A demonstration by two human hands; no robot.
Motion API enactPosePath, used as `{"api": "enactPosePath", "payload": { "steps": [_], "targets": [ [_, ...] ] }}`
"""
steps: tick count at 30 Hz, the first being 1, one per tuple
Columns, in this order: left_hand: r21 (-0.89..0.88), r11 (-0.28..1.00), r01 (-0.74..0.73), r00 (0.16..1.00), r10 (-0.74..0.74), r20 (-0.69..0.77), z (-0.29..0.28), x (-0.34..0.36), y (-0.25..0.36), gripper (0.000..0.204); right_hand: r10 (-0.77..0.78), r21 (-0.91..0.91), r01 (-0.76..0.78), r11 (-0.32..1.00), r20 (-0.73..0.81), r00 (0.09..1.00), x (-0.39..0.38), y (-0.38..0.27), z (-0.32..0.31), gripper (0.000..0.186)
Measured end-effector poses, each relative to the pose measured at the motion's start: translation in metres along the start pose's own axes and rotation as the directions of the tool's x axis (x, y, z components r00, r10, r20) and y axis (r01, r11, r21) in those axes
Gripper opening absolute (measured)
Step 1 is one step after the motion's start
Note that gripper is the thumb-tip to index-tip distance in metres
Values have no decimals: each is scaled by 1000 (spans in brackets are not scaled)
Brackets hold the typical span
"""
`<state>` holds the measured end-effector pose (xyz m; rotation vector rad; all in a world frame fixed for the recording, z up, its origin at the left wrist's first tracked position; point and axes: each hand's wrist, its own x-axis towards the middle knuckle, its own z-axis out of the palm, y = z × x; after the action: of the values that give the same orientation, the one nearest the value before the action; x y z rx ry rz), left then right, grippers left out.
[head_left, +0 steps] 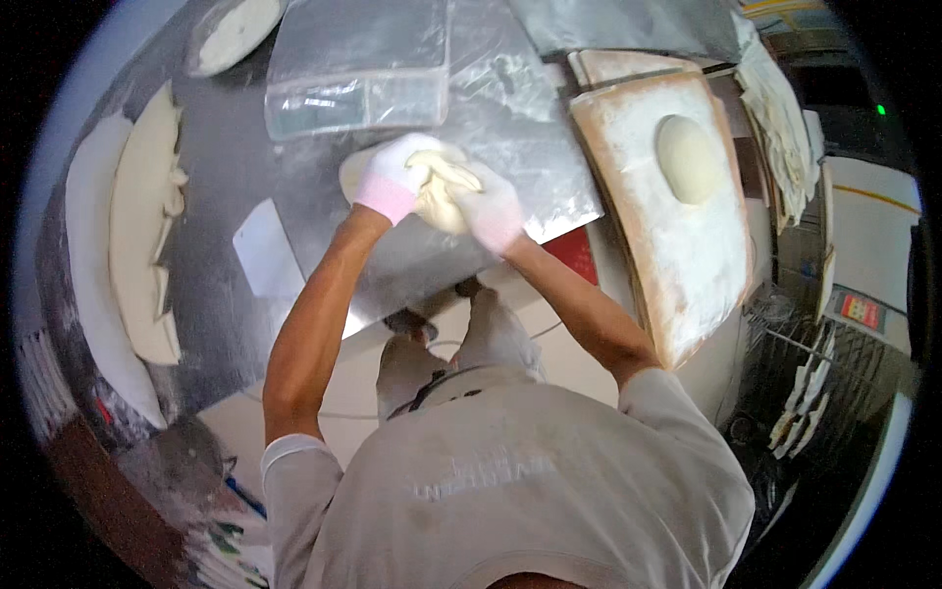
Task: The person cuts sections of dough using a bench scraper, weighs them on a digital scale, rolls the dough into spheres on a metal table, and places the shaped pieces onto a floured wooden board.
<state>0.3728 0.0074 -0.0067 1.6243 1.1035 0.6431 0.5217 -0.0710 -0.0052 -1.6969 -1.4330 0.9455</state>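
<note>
A piece of pale dough point(442, 209) is between my two gloved hands, just above or on the metal table point(392, 265); whether it rests there I cannot tell. My left hand point(397, 177), in a white glove with a pink cuff, grips the dough's upper left side, its fingers curled over a fold. From the right, my right hand point(491, 208), gloved alike and slightly blurred, closes on the folded dough. The dough's pale edge also shows left of my left hand. Nearby on the table lies a flat white scraper point(267, 250).
Long dough strips point(142, 236) lie along the table's left side. A clear plastic box point(358, 79) stands ahead of my hands, with a flour container point(235, 37) at the far left. At right, a floured wooden board point(677, 265) bears a smooth dough ball point(688, 159).
</note>
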Motion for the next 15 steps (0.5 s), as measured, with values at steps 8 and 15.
{"api": "enactPosePath", "payload": {
  "steps": [8, 15],
  "targets": [
    [215, 804, -554, 800, 443, 404, 53, 33, 16, 38, -204, -507, 225, 832, 99, 974, -10, 53, -74, 69],
    [342, 899, -274, 954, 299, -19, 86, 16, -37, 47, -219, -514, 206, 833, 36, 975, 4, 123, -22, 64]
  ]
}}
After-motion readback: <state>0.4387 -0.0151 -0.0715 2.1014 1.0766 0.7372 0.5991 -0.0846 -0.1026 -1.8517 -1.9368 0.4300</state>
